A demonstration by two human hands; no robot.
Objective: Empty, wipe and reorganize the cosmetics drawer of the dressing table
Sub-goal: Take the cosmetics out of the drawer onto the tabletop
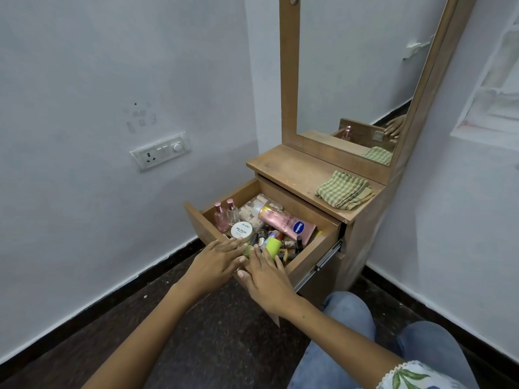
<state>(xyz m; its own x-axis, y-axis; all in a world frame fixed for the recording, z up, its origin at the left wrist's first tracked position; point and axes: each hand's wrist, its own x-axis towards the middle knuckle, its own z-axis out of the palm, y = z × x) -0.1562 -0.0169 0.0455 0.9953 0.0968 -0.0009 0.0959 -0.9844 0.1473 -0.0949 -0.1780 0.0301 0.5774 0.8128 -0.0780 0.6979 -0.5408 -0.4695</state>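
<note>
Clutter fills the pulled-out brown wooden drawer of the dressing table, where the left hand and right hand reach in with straight fingers grasping nothing, so careless scooping could topple the pink glass perfume bottles.

Cosmetics crowd the open drawer wall to wall; the tabletop left of the folded cloth lies bare.

Pale walls w/ switch plate, dark speckled floor, black skirting, wood-framed mirror.
</note>
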